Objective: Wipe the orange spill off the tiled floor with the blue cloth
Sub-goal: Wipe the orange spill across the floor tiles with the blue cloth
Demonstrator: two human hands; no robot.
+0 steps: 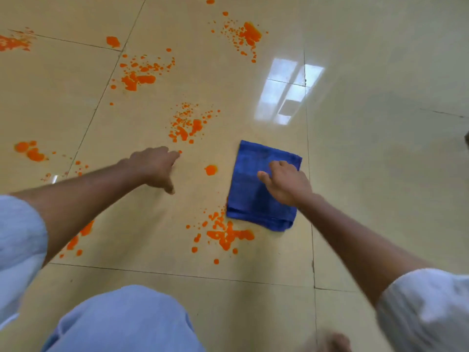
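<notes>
A folded blue cloth [253, 189] lies flat on the beige tiled floor [380, 174]. My right hand [285, 182] rests on top of it with fingers spread, pressing it down. Orange spill patches are scattered over the tiles: one splatter [225, 235] just below the cloth's near left corner, a single blob [211, 170] to the cloth's left, another cluster [187, 125] further out. My left hand [154, 165] hovers over bare tile left of the cloth, fingers loosely apart and holding nothing.
More orange splatters lie farther away [138, 74], [250, 34] and at the left [30, 151]. My knee in light blue trousers [121, 321] fills the bottom edge. A window reflection [286, 92] shines on the tiles at right.
</notes>
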